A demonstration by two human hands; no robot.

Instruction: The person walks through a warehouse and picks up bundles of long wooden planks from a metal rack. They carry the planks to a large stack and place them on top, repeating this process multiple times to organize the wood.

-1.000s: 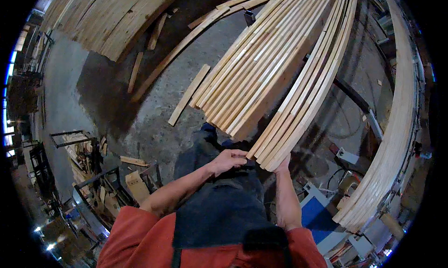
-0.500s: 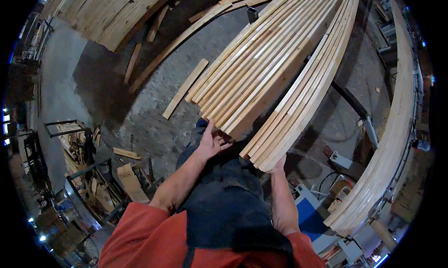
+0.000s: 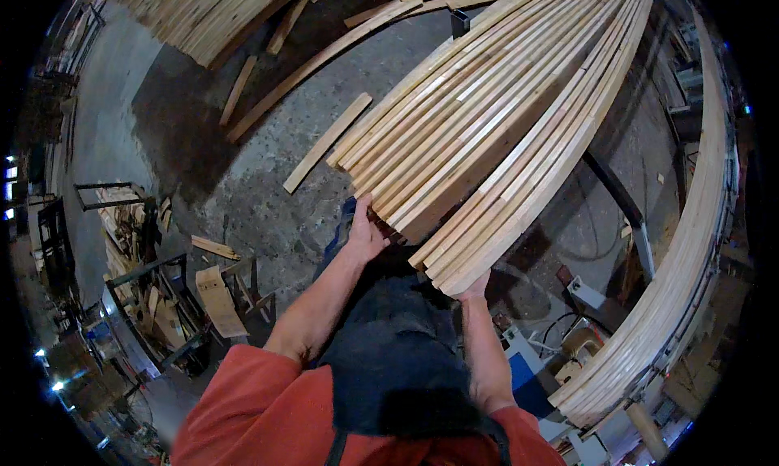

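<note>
Long, narrow pale wooden boards stand on edge side by side in two groups, their near ends in front of my body. At the cut ends of the wide left group of boards [image 3: 454,133] is my left hand [image 3: 367,234], its thumb raised against the corner and its fingers apart, some partly hidden by the wood. My right hand [image 3: 472,287] is closed around the near end of the narrower right group of boards [image 3: 519,198]. Its fingers are mostly hidden beneath them. A dark gap separates the two groups near me.
A short loose board [image 3: 329,143] lies on the concrete floor to the left, with longer strips [image 3: 316,64] beyond. Metal-framed bins of wood scraps [image 3: 154,304] stand at the lower left. A curved-looking stack of boards [image 3: 673,287] runs along the right. A dark metal bar [image 3: 613,182] sits beneath the boards.
The view has shifted slightly. My left hand stays at the left group's ends, its fingers less spread. My right hand remains under the right group, whose near ends look slightly more fanned.
</note>
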